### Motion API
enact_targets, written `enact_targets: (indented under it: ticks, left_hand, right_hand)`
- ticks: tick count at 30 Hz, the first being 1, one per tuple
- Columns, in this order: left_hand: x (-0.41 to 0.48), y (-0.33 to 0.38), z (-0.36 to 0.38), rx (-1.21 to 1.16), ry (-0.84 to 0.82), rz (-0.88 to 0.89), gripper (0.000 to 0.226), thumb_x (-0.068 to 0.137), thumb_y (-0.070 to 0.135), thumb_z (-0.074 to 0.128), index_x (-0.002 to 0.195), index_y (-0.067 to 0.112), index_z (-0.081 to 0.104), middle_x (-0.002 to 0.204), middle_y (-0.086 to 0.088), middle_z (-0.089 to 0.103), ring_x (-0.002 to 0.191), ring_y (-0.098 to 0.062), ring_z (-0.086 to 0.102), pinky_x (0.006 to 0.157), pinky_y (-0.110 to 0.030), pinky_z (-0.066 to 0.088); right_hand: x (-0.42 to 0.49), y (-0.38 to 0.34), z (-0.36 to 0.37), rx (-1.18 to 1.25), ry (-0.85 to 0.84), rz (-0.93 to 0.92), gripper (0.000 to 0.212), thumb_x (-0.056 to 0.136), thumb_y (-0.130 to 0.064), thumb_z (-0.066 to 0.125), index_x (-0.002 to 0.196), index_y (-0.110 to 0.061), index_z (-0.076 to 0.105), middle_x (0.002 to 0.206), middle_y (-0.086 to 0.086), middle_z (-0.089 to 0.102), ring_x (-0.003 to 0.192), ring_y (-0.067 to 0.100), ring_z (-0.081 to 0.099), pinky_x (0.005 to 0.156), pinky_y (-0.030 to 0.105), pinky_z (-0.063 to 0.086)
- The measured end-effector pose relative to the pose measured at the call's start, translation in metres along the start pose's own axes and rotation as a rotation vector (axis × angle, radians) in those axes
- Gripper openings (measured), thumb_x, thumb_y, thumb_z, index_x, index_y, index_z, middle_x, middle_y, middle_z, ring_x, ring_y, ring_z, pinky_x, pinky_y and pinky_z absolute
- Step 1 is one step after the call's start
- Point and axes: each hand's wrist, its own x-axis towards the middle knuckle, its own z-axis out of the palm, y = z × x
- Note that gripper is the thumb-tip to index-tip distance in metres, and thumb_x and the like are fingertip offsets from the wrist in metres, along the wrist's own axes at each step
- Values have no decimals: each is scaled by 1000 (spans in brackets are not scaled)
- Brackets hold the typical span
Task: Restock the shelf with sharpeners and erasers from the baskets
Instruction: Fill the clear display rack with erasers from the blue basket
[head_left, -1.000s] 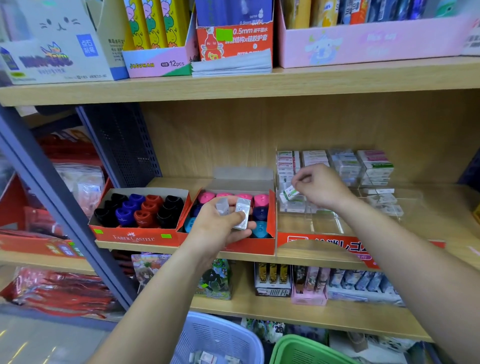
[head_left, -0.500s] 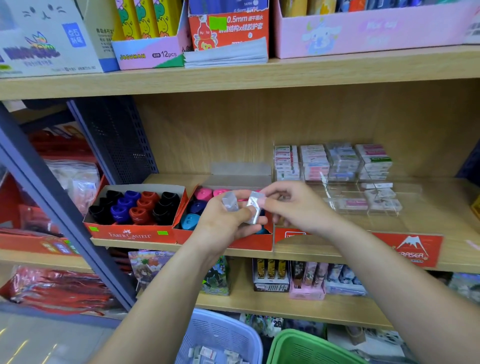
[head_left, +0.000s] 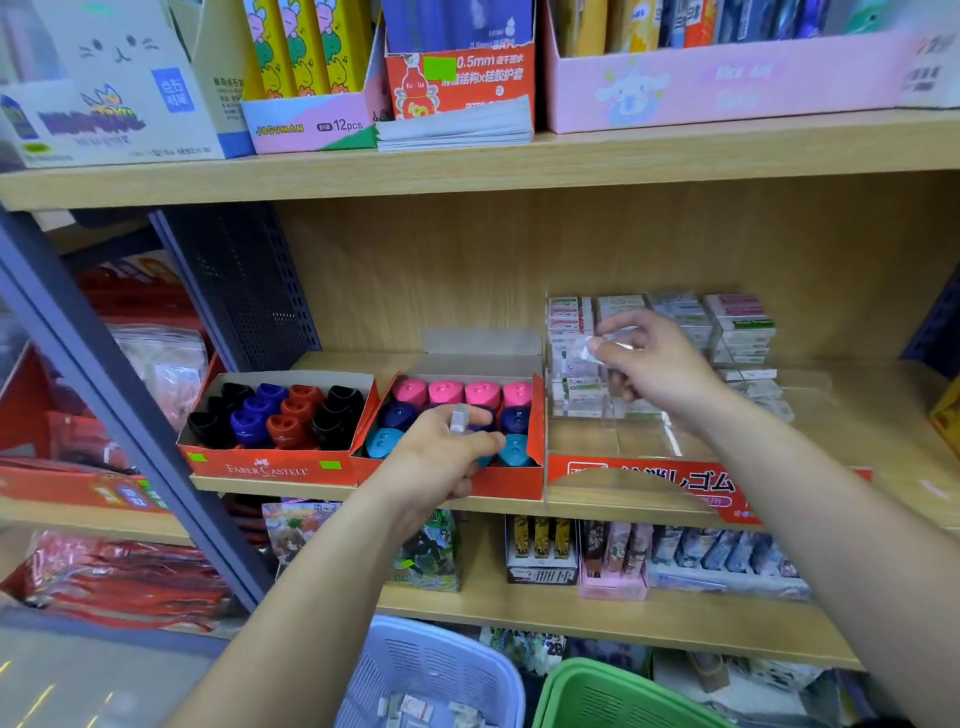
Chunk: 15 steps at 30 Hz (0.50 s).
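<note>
Left hand (head_left: 441, 460) grips a small eraser (head_left: 460, 419) right above the sharpener box (head_left: 514, 480). Right hand (head_left: 657, 366) pinches a clear-wrapped eraser (head_left: 591, 352), eraser stacks (head_left: 737, 327) just behind it.

**Shelf, left to right**

I see two sharpener boxes (head_left: 270, 467) side by side on the shelf (head_left: 883, 395), the eraser tray (head_left: 649, 483) just right. My left hand (head_left: 441, 457) holds an eraser (head_left: 459, 418) above the right box (head_left: 535, 415), my right hand (head_left: 654, 374) a second eraser (head_left: 589, 351) above the tray.
</note>
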Motion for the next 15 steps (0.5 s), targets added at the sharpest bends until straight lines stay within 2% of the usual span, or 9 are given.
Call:
enact_targets:
  ticks: [3, 5, 7, 9, 12, 15]
  left_hand:
    - [0, -1, -1, 36, 3, 15, 30, 93, 4, 66, 120, 15, 61, 73, 1, 52, 60, -12, 42, 56, -29, 36]
    - [0, -1, -2, 44, 2, 32, 29, 93, -1, 61, 118, 13, 60, 85, -2, 57, 67, -13, 46, 60, -29, 38]
    - [1, 0, -3, 67, -5, 49, 25, 95, -4, 57, 113, 13, 61, 94, -5, 59, 74, -14, 50, 63, -29, 41]
    - [2, -1, -5, 89, -10, 67, 23, 98, -1, 56, 116, 12, 62, 99, -5, 62, 77, -14, 52, 66, -27, 45]
    - [3, 0, -9, 114, 0, 96, 26, 99, 3, 59, 124, 9, 63, 103, -4, 66, 78, -9, 58, 65, -20, 50]
    - [4, 1, -10, 126, 21, 135, 27, 98, 5, 63, 124, 10, 64, 103, -3, 70, 72, -5, 60, 61, -18, 50]
  right_hand:
    - [22, 6, 0, -102, 1, 16, 13, 96, -6, 63, 107, -13, 65, 86, 11, 70, 63, 20, 64, 69, 38, 59]
    - [34, 8, 4, -165, -10, -8, 20, 94, 0, 60, 105, -14, 69, 87, 7, 71, 67, 20, 67, 70, 35, 59]
    - [44, 12, 8, -294, 9, -72, 20, 93, -4, 62, 102, -20, 71, 87, -1, 69, 69, 15, 67, 67, 30, 55]
    - [53, 16, 12, -423, 20, -114, 16, 91, -13, 67, 97, -27, 69, 90, -6, 69, 77, 10, 66, 74, 27, 51]
    - [61, 22, 14, -560, -20, -139, 15, 92, -21, 66, 95, -35, 67, 102, -8, 72, 95, 13, 67, 86, 35, 55]
    - [63, 28, 10, -696, -97, -198, 18, 96, -21, 61, 107, -26, 74, 117, -4, 69, 108, 17, 64, 95, 37, 52]
